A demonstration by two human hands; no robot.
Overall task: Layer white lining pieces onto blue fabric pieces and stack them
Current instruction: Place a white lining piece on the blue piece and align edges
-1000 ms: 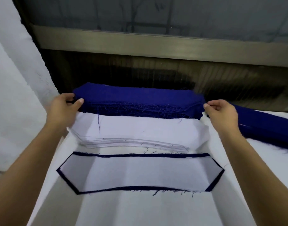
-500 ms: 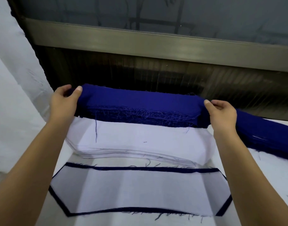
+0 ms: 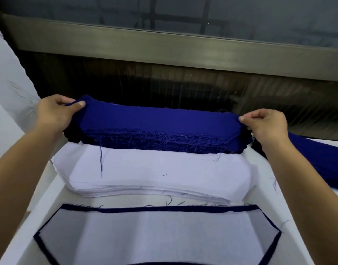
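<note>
Left hand [image 3: 55, 113], about 10 o'clock: thumb and curled fingers pinch the left end of the top blue piece [image 3: 158, 119]. Corner is raised a little off the pile.

Right hand [image 3: 267, 127], about 2 o'clock: thumb against curled forefinger, pinching the right end of the same piece. Cloth is drawn fairly flat between the two hands. Both forearms are bare and run in from the lower corners.

Under the held piece: blue stack [image 3: 154, 142], many layers, with a frayed near edge and loose threads hanging towards 6 o'clock. Sits at 12 o'clock at the far edge of the table [image 3: 265, 190].

Just beside it at 6 o'clock: white lining stack [image 3: 154, 169], its far edge meeting the blue stack's near edge. One long blue thread lies across its left part.

Further towards 6 o'clock, nearest the person: layered piece [image 3: 158, 232], white lining on blue, blue showing as a narrow border all round. Lower edge is cut off by the frame.

At 3 o'clock, beyond the right wrist: second blue pile [image 3: 317, 159], partly hidden by the arm.

Past the table at 12 o'clock: dark ribbed panel [image 3: 183, 88], with a metal rail [image 3: 183, 46] above it.
</note>
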